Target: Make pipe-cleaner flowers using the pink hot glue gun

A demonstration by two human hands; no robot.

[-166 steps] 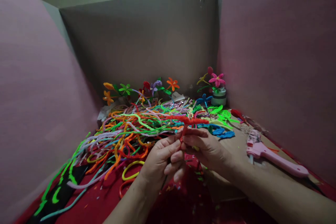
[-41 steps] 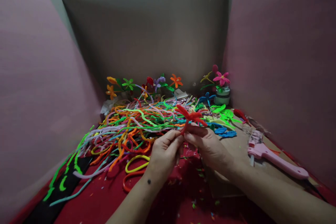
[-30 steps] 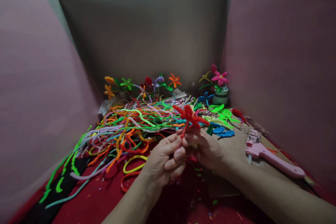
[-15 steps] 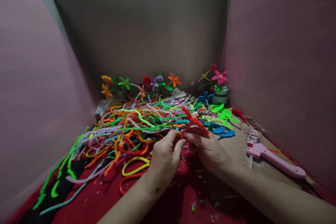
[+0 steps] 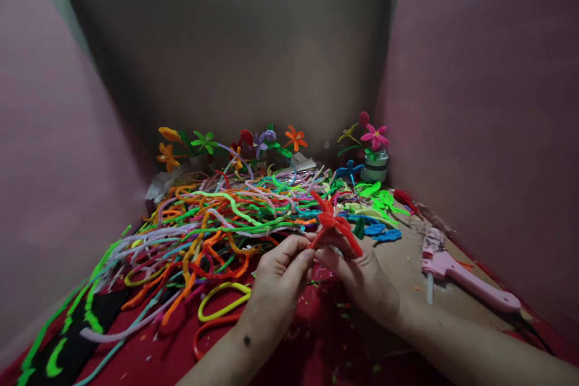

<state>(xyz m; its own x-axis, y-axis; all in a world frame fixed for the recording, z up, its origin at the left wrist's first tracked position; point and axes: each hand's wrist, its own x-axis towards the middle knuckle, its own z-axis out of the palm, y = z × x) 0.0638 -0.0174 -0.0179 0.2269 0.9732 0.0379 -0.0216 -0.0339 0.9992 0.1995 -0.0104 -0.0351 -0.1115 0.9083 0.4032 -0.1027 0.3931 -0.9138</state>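
Between my two hands is a red pipe-cleaner flower (image 5: pixel 333 223) with several fuzzy petals spread upward and to the right. My left hand (image 5: pixel 280 274) pinches the tip of its left petal between thumb and fingers. Beneath the flower, my right hand (image 5: pixel 362 283) is closed around its lower part; the fingertips are mostly hidden behind the petals. A large heap of multicoloured pipe cleaners (image 5: pixel 235 205) lies just beyond my hands. Blue petal loops (image 5: pixel 382 232) rest to the right of the flower.
A pink glue gun (image 5: pixel 465 277) lies on cardboard (image 5: pixel 407 253) at the right. Finished flowers stand along the back, including a pink one (image 5: pixel 374 136) in a small pot (image 5: pixel 374 167). Yellow loop (image 5: pixel 224 301) is near my left wrist. Pink panels (image 5: pixel 488 102) flank both sides.
The view has shifted slightly. The red flower has turned and tilted, showing more petals, and my left hand has moved to the petal's tip. Both hands keep hold.
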